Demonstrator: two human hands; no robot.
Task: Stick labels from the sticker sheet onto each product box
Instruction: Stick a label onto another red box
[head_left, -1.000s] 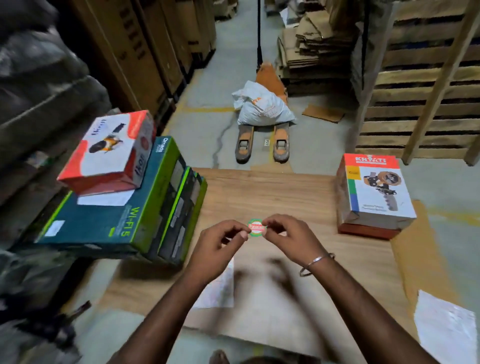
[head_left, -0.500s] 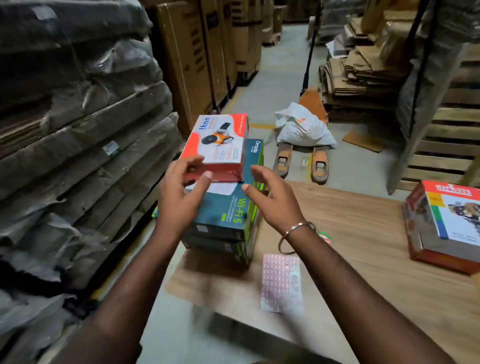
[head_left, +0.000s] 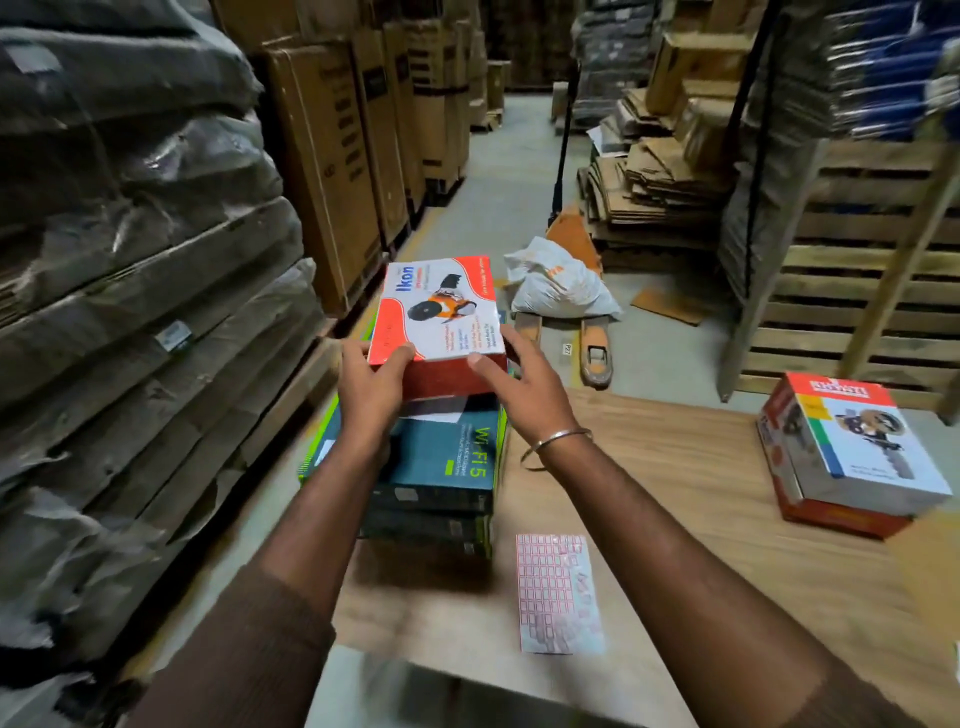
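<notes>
A red and white Ikon box (head_left: 441, 312) is raised off the top of a stack of dark green Wi-Fi boxes (head_left: 452, 457). My left hand (head_left: 371, 387) grips its near left corner, thumb on the lid. My right hand (head_left: 519, 384) holds its near right corner, thumb on the top edge. The pink sticker sheet (head_left: 558, 592) lies flat on the wooden board (head_left: 675, 493), near my right forearm. A second red box with a tool picture (head_left: 852, 452) rests at the board's right side.
Wrapped dark bundles (head_left: 130, 260) tower on the left, close to the stack. Tall cardboard cartons (head_left: 337, 156) line the aisle behind. A pallet jack with a white sack (head_left: 558, 291) stands on the floor beyond the board. Wooden pallets (head_left: 857, 286) rise at right.
My hands let go of the round sticker and reached left to the Ikon box. Both hands now hold it, lifted off the stack, and my view has swung left.
</notes>
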